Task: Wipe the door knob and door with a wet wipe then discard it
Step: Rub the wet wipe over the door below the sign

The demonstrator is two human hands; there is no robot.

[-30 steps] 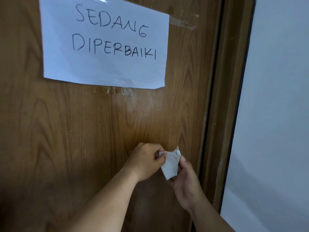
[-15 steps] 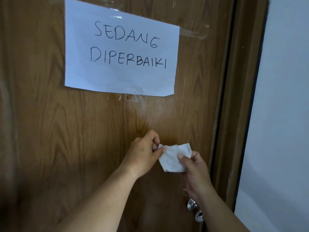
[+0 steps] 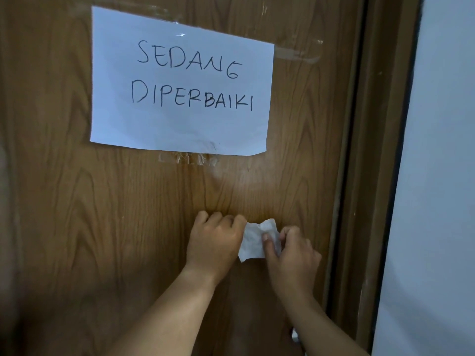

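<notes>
A brown wooden door point(image 3: 102, 214) fills the view. Both of my hands hold a small crumpled white wet wipe point(image 3: 253, 242) in front of it, below its middle. My left hand point(image 3: 214, 242) pinches the wipe's left edge with fingers curled. My right hand point(image 3: 293, 255) grips the right side, thumb across the wipe. Only a metallic sliver of the door knob point(image 3: 295, 334) shows, behind my right forearm near the bottom.
A white paper sign point(image 3: 180, 83) reading "SEDANG DIPERBAIKI" is taped to the door above my hands, with tape scraps under it. The brown door frame point(image 3: 370, 176) runs down the right, then a pale wall point(image 3: 442, 201).
The wipe has gone from a folded point to a wider spread between both hands. The view shifted, so the sign sits further right and lower, and the knob is mostly covered by my right forearm.
</notes>
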